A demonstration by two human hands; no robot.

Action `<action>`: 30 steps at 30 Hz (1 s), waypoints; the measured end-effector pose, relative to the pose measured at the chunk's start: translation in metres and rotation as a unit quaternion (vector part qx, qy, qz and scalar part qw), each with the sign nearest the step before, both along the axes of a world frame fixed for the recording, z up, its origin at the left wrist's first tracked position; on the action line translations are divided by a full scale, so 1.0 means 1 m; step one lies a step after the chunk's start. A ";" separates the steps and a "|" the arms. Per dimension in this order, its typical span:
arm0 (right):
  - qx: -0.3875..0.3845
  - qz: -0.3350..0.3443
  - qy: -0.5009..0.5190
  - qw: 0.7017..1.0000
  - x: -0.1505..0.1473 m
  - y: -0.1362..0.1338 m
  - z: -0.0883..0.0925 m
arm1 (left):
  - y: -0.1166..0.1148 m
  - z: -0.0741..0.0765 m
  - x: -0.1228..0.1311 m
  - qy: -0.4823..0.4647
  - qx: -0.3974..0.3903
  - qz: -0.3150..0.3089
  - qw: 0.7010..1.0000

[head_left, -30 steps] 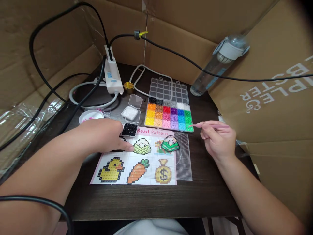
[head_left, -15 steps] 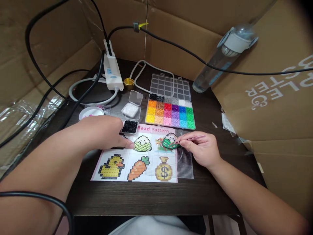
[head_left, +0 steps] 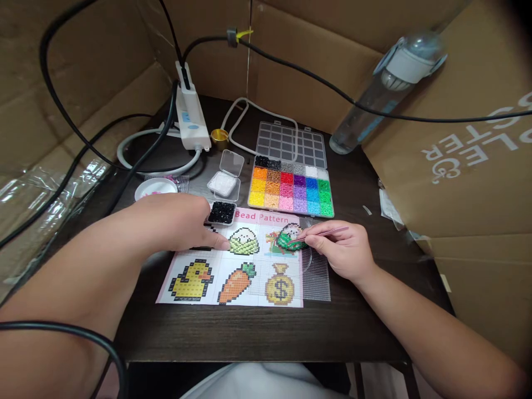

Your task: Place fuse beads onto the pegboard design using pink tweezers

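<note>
My right hand (head_left: 347,249) pinches pink tweezers (head_left: 326,234). The tweezers' tips point left, onto a bead piece (head_left: 291,238) of green, white and black beads. This piece lies over the upper right picture of a printed bead pattern sheet (head_left: 257,281). My left hand (head_left: 189,224) rests at the sheet's upper left, thumb stretched out flat beside the picture of a white figure in green (head_left: 244,242); its other fingers are mostly hidden. Right by its knuckles stands a small box of black beads (head_left: 222,212).
A sorting box of coloured beads (head_left: 291,188) lies open behind the sheet. Around it are a box of white beads (head_left: 223,184), a white dish (head_left: 155,189), a gold cup (head_left: 219,138), a power strip (head_left: 192,119) and a water bottle (head_left: 384,97). A clear pegboard (head_left: 316,277) lies at the right.
The view has shifted slightly. The tweezers' tips stay at the bead piece, their angle a little flatter. My left hand keeps its place on the sheet.
</note>
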State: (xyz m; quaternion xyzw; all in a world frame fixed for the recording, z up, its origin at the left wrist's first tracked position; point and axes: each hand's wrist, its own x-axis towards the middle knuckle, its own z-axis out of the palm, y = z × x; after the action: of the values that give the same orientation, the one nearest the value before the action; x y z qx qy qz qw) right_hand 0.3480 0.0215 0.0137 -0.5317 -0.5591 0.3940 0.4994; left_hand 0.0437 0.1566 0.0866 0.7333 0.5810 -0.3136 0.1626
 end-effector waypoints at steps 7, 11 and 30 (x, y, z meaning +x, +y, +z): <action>-0.007 -0.002 -0.001 1.000 0.001 0.000 -0.001 | 0.000 0.000 -0.001 0.005 -0.003 -0.019 1.000; -0.012 -0.007 -0.005 1.000 0.001 0.000 -0.002 | -0.001 0.000 0.000 0.001 0.008 -0.018 1.000; 0.021 -0.021 -0.012 0.999 0.003 -0.001 0.005 | -0.003 0.001 0.000 0.009 0.018 -0.023 1.000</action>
State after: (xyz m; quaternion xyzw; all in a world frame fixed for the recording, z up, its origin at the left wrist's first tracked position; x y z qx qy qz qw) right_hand 0.3508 0.0202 0.0187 -0.5375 -0.5617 0.3654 0.5119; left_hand 0.0435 0.1532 0.0871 0.7461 0.5710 -0.3139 0.1369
